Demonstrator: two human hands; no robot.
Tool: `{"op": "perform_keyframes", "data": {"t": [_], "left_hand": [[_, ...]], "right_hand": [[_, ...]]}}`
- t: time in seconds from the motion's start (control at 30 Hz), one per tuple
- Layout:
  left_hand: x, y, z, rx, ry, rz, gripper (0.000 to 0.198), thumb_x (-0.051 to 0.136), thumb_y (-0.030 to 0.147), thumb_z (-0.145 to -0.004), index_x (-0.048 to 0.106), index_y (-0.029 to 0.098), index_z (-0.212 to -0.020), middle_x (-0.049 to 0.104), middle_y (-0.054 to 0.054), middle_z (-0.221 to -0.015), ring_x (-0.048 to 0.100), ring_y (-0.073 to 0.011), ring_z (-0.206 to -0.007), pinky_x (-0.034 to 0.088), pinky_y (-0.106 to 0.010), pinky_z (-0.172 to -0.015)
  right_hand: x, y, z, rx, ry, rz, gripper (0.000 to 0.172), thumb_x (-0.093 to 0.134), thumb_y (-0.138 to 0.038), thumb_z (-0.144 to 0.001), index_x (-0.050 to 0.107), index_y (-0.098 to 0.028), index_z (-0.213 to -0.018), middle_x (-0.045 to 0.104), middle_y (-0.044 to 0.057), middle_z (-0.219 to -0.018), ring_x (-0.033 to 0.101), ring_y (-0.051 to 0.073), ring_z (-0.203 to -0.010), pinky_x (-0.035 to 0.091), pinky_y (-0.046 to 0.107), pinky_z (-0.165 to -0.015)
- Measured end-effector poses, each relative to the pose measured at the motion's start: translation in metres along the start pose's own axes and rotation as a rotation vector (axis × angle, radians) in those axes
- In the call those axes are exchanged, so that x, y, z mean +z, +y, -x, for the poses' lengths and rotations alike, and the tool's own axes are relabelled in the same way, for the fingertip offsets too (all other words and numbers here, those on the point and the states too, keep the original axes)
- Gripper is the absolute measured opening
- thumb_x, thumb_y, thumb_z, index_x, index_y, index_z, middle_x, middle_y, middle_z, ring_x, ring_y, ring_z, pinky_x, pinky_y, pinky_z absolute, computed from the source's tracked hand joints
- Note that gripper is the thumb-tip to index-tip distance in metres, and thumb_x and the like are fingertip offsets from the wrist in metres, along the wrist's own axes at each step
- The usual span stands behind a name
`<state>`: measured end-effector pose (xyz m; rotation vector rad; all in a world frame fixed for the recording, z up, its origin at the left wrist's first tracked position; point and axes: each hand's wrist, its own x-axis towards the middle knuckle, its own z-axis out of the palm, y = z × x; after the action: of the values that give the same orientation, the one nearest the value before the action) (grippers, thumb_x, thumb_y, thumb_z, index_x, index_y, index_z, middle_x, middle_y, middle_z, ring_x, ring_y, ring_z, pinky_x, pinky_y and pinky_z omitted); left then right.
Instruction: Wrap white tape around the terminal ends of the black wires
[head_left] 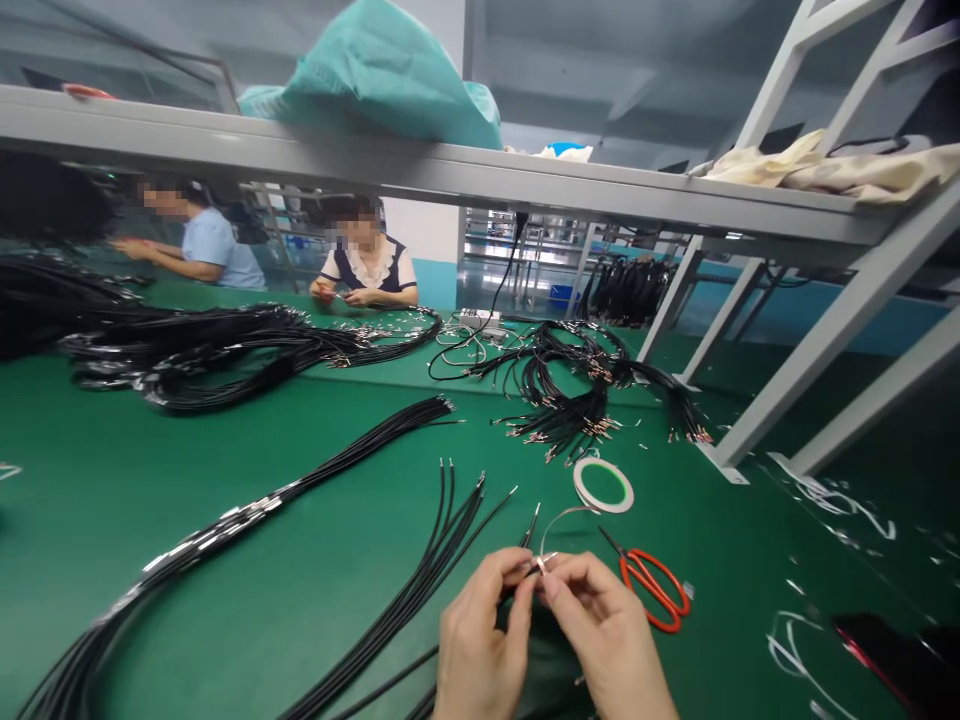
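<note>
At the lower middle of the head view, my left hand (487,630) is closed around a black cable (405,680) near its end. My right hand (607,625) pinches the end of a thin white tape strip (559,522) against that cable, and the fingertips of both hands nearly meet there. The strip curves up toward a white tape roll (603,485) with a green core. Red-handled scissors (654,590) lie just right of my right hand. Left of my hands, loose black cables (420,590) fan out with bare metal tips.
A bundle of black cables (330,465) crosses the green table (262,610). Behind lie more cable heaps (247,350) (577,390). A grey shelf (600,200) spans above, with its posts at right. Two people sit across. White scraps and a dark object (900,650) lie at right.
</note>
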<state>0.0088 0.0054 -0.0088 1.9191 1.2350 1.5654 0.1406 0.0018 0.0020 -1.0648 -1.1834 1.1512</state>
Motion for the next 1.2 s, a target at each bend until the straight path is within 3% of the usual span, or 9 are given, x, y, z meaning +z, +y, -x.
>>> {"op": "perform_keyframes", "data": {"t": [0.13,1.2], "left_hand": [[0.0,-0.001,0.001,0.024,-0.025,-0.023,0.025,0.054,0.01,-0.086,0.054,0.023,-0.107,0.068,0.0,-0.091,0.067,-0.0125,-0.081,0.055,-0.021,-0.073],[-0.004,0.004,-0.004,0.112,-0.13,-0.057,0.032,0.051,0.006,-0.087,0.061,0.023,-0.112,0.066,-0.004,-0.085,0.062,-0.0132,-0.075,0.051,-0.022,-0.068]], "right_hand": [[0.002,-0.003,0.001,0.007,0.019,-0.016,0.015,0.068,-0.032,-0.079,0.064,-0.018,-0.076,0.067,0.007,-0.081,0.064,0.02,-0.079,0.053,0.029,-0.074],[0.006,-0.016,0.003,0.039,0.059,-0.031,0.018,0.064,-0.032,-0.082,0.058,-0.018,-0.073,0.066,0.006,-0.084,0.063,0.02,-0.082,0.051,0.028,-0.073]]}}
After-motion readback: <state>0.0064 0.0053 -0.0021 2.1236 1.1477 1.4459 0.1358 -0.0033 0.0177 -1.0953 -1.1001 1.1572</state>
